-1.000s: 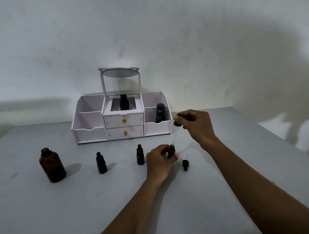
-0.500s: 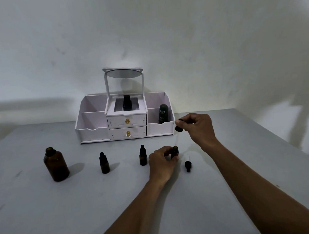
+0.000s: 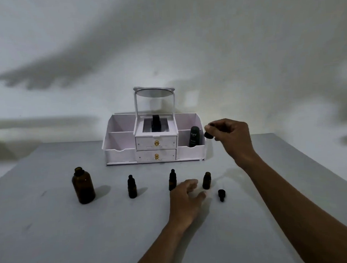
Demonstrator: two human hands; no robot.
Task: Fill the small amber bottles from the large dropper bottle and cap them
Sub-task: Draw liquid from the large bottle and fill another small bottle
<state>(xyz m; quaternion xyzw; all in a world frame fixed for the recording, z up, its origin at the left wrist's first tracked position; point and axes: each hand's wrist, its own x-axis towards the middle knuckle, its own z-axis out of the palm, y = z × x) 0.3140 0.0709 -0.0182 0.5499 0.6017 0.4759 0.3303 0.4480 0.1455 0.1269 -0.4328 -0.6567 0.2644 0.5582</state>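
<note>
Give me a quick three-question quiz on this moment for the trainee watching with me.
1. True or false: the left hand grips the uncapped small bottle.
2. How many small bottles are capped? A one, B two, C three.
3. What does the right hand pinch?

Key: 1 false, it is open and holds nothing. 2 B, the left bottle and middle bottle. 3 the dropper, raised above the table.
</note>
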